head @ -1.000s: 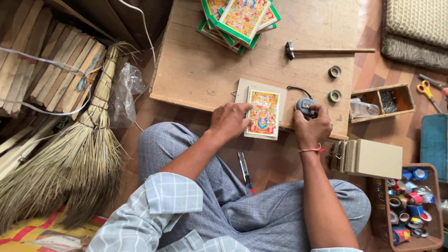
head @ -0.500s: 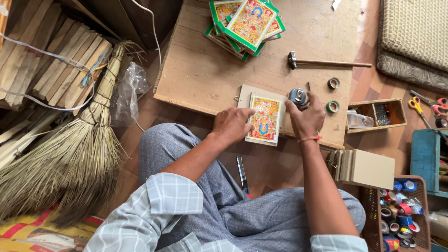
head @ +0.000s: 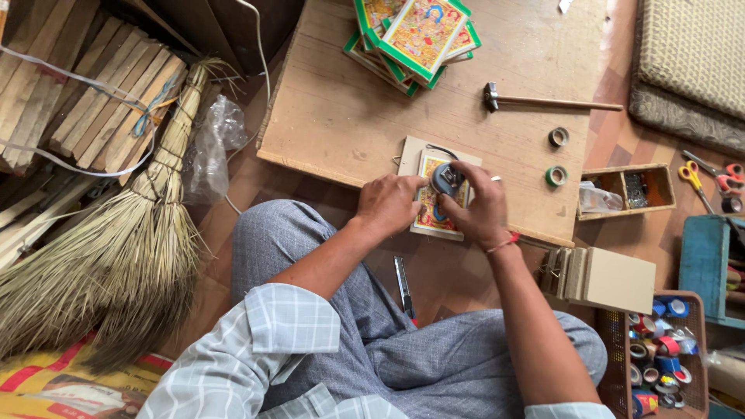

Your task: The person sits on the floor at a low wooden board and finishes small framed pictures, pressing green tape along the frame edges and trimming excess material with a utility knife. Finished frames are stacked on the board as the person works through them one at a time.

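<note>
The person sits cross-legged at a low wooden board point(head: 341, 116) with both hands over a small picture panel point(head: 436, 203), a pale board faced with a bright yellow and red print, lying at the board's near edge. The left hand point(head: 390, 203) is closed flat on the panel's left edge, fingers curled and pressing it down. The right hand point(head: 479, 209) is wrapped around a dark round tape roll point(head: 445, 179), holding it over the panel's upper part; whether the roll touches the print cannot be told. Beyond the hands lies a stack of green-bordered prints point(head: 419, 35); beyond and to the right lies a hammer point(head: 543, 101); just right of the right hand sit two small tape rolls point(head: 556, 157). Further right an open wooden box point(head: 630, 190) holds small metal pieces, and scissors point(head: 710, 174) lie past it. Near the right elbow are stacked blank boards point(head: 601, 275) and a basket of tape rolls point(head: 656, 353). A knife point(head: 403, 283) lies on the floor under the wrists, and a broom point(head: 132, 248) well off to the left. The panel looks to overhang the near edge, so uneven pressure from the left hand could tip or slide it toward the lap. If the roll is drawn sideways, tape could go on crooked or wrinkle and lift the printed face.
</note>
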Motion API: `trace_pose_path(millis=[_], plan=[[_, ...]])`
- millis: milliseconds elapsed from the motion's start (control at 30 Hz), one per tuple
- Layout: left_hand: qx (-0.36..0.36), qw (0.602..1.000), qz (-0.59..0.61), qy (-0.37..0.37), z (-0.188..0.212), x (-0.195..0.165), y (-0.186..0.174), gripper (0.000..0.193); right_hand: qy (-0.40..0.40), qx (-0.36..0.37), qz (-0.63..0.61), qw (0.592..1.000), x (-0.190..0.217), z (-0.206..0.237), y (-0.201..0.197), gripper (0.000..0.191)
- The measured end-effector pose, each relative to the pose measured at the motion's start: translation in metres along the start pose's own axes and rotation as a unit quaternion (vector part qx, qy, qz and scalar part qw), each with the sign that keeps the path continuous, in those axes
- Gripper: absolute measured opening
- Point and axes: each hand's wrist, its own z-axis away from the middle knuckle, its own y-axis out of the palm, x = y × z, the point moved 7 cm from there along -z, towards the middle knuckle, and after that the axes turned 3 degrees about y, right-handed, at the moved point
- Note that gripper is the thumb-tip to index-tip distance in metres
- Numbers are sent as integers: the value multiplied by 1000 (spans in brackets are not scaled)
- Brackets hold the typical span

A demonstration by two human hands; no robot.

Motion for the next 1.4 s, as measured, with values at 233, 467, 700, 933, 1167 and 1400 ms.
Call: trace_pose_path(millis=[233,467,700,933,1167,1400], plan=[[-16,1000,18,17,9,-6,-7,43,64,-109,-11,992,5,34,-38,63],[-28,992,66,-107,37,14,12,36,332,-86,-171,924,-40,132,-13,34],[-22,989,134,-64,51,13,45,42,361,-81,-109,923,-52,144,1,37],[-19,976,199,-81,62,12,51,47,354,-151,-142,912,-59,149,-19,39],[56,868,490,57,85,-23,43,57,382,-107,-448,801,-16,163,-1,27],[73,861,498,77,93,-46,25,66,359,-55,-522,772,17,148,14,26]])
